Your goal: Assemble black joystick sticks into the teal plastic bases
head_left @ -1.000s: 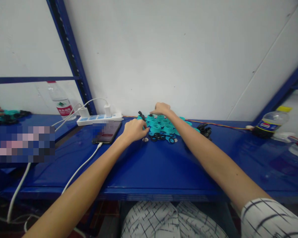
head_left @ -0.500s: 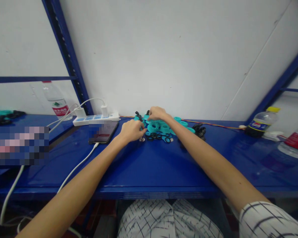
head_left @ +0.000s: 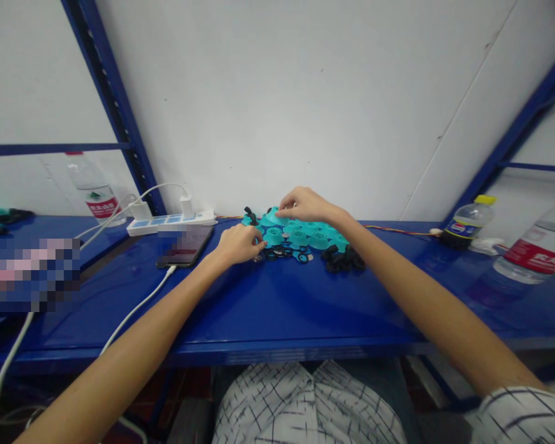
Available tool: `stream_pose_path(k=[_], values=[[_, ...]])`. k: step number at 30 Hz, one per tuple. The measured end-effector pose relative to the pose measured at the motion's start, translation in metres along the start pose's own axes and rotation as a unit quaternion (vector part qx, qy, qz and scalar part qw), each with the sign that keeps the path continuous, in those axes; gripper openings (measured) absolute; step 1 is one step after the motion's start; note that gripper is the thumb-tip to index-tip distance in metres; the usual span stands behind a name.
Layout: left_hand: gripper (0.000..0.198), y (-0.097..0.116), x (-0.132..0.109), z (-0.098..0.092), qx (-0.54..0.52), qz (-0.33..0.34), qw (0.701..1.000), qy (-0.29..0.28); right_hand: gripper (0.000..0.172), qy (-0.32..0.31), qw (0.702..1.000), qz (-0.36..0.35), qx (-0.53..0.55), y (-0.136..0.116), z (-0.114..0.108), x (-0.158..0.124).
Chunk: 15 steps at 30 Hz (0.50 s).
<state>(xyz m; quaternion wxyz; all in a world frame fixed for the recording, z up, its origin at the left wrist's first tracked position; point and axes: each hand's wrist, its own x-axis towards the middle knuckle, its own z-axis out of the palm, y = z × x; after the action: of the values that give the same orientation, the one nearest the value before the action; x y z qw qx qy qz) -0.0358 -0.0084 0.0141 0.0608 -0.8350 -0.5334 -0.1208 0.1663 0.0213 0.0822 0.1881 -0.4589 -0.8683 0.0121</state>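
My right hand (head_left: pixel 306 205) is over the back left of a pile of turquoise round plastic parts (head_left: pixel 298 232). Its thumb and fingertips close on the rim of one turquoise part (head_left: pixel 272 216). At the left edge of the pile rests my left hand (head_left: pixel 241 243), fingers curled and thumb pressed close; what lies between them is too small to make out. Just right of that hand are several small blue-and-black discs (head_left: pixel 301 256). A black twisted piece (head_left: pixel 250 214) lies behind the left hand, and a heap of black parts (head_left: pixel 343 259) sits under my right forearm.
A phone (head_left: pixel 185 245) on a white cable and a power strip (head_left: pixel 171 222) are at left. Beyond stands a water bottle (head_left: pixel 95 194). On the right are a yellow-capped cola bottle (head_left: pixel 467 223) and another water bottle (head_left: pixel 534 246). A thin wire (head_left: pixel 398 231) runs along the wall.
My right hand has moved a little right and up, and the right forearm has swung right, baring more of the black parts. My left hand stays at the pile's edge. The view has shifted slightly.
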Motion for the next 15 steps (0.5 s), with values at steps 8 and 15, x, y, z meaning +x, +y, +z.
stream_pose_path(k=[8,15], values=[[0.031,-0.003,0.002,0.002,-0.021,0.022,0.999,-0.013,0.02,-0.151,0.98,-0.107,0.071,-0.015,0.023,-0.062],[0.038,-0.006,0.004,0.009,-0.021,0.062,0.998,-0.005,0.03,-0.079,0.995,-0.053,0.024,0.001,0.025,-0.06]])
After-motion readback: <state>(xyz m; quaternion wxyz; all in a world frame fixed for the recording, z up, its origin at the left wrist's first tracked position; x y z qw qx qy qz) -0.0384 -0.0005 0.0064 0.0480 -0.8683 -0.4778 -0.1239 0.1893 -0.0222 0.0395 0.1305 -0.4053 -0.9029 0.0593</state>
